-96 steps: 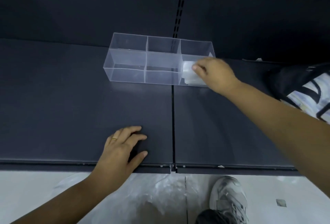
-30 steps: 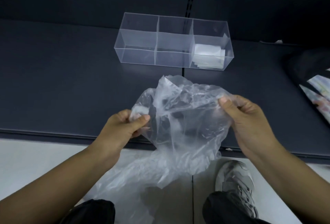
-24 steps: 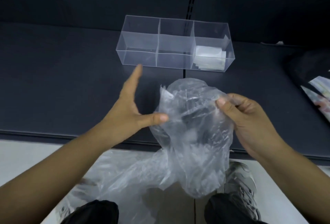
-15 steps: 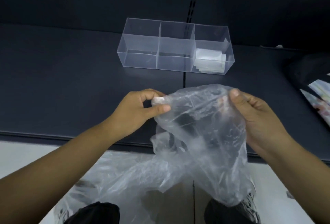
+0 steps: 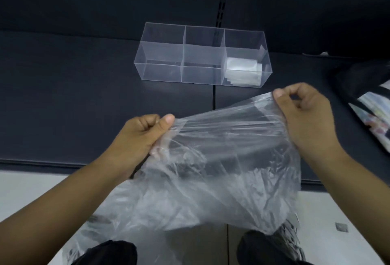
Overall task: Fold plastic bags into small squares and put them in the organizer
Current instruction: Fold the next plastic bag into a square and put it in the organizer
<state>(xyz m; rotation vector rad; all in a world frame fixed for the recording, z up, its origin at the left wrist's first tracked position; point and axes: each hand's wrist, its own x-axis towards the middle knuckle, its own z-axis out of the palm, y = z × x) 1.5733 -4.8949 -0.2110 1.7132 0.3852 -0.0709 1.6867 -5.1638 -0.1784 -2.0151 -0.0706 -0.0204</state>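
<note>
We hold the clear plastic bag (image 5: 221, 169) stretched between both hands, in the air above the near edge of the dark counter (image 5: 73, 95). The left hand (image 5: 141, 135) pinches one upper corner, its fingers (image 5: 167, 120) curled shut on the film with the thumb pressed on top. The right hand (image 5: 306, 116) pinches the other corner higher and farther back, its fingers (image 5: 280, 95) closed round the bunched edge. Between the two grips the top edge is pulled taut. Below it the bag hangs loose and crumpled, past the counter edge and down over our legs.

Beyond the bag, well apart from it, the transparent organizer (image 5: 160, 70) stands on the counter, a long box split into three compartments in a row. The right-hand compartment holds folded bags (image 5: 242, 70), a small stack of whitish squares lying flat on its bottom. How many there are we cannot tell through the walls.

At the right edge a dark item with a pale printed panel (image 5: 369, 104) lies on the counter, cut off by the frame, its print too blurred to read. Under the hanging bag more clear plastic (image 5: 95, 233) lies on the pale floor (image 5: 31, 190), hard to tell apart from the held bag. A grey shoe (image 5: 289, 237) shows partly behind the film, and our dark trousers (image 5: 109, 252) are cut off at the bottom.
</note>
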